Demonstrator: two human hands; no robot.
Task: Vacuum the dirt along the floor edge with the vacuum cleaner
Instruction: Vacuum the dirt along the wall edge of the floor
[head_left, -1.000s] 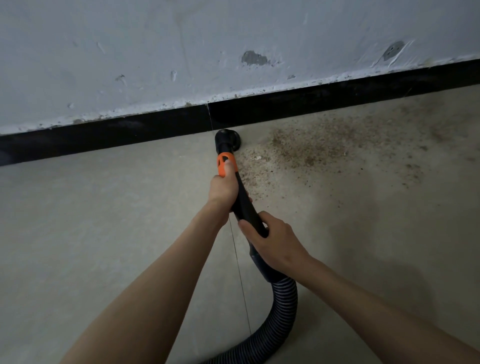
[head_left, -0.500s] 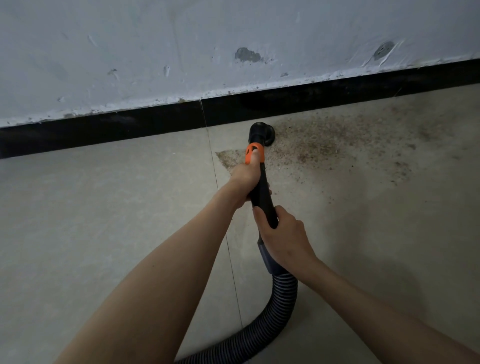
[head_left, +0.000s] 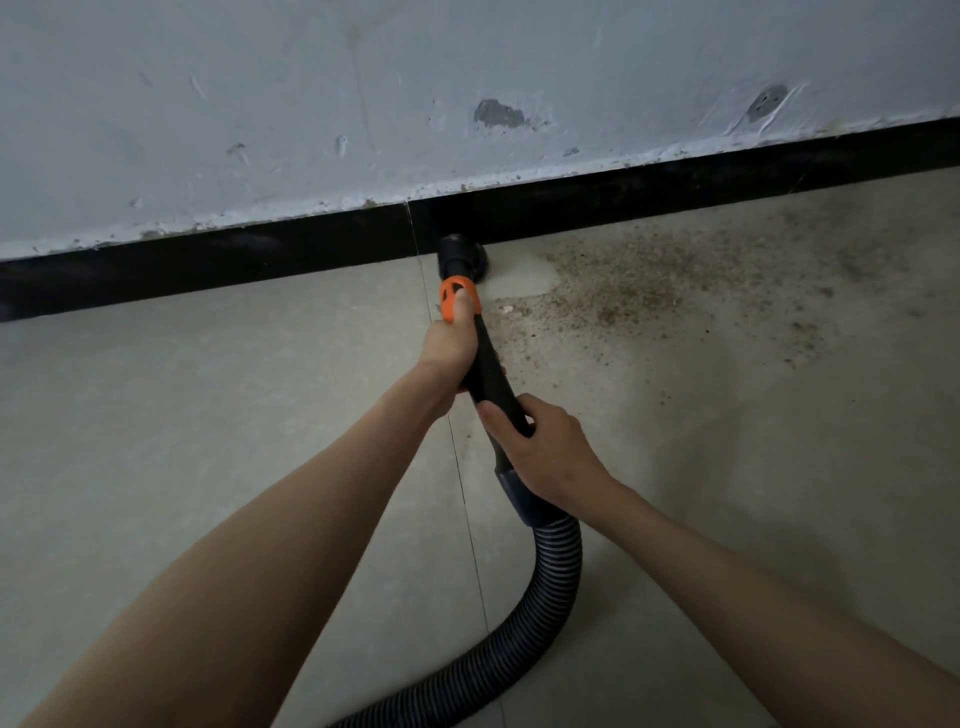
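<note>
Both my hands hold a black vacuum wand (head_left: 491, 382). My left hand (head_left: 451, 343) grips it high up, thumb on the orange collar (head_left: 453, 301). My right hand (head_left: 545, 449) grips it lower, just above the ribbed hose (head_left: 550, 597). The round black nozzle (head_left: 460, 254) rests on the floor, touching the black baseboard (head_left: 260, 265). Brown dirt (head_left: 649, 286) is scattered over the floor to the right of the nozzle. A small clean patch (head_left: 524, 275) lies right beside the nozzle.
A scuffed pale wall (head_left: 363, 104) rises above the baseboard. The floor has large beige tiles (head_left: 182, 415), with a grout line (head_left: 457, 467) running under my arms. The hose curls away toward the bottom edge of the view.
The nozzle has moved from out on the dirty floor back and up against the baseboard. A strip next to it now looks clean. Both hands kept their grip.
</note>
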